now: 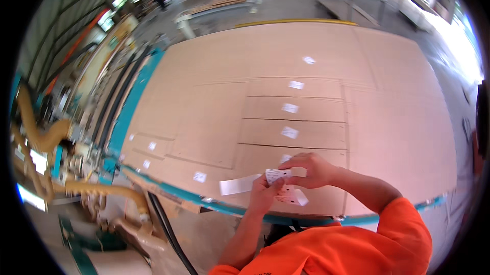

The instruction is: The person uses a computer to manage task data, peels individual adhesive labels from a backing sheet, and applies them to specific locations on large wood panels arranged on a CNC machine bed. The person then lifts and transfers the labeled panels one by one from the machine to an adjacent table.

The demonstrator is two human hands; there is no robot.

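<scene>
Centrally, near the close edge of the brown sheet panel, a paper label strip lies between two hands, and their spacing is the governing relation. The left grip is closed around the strip's middle, thumb uppermost; the right grip, to its right and slightly farther from the body, is narrow, its fingertips gathered at the right end of the printed label. Both hands are thus close to this label, the left beneath it and the right at its end, so any parting of label and strip would seem to depend on the left hold staying firm. The strip's blank length runs out leftward from the left grip, its long axis roughly crosswise to the person and tipped a little toward the body at its outer end. A second printed portion, pinkish white with dark marks, hangs below the hands. The paper appears thin, pale and flexible; whether it touches the panel cannot be told. Beyond, square white labels dot the panel, which rests on a teal-edged surface.
</scene>
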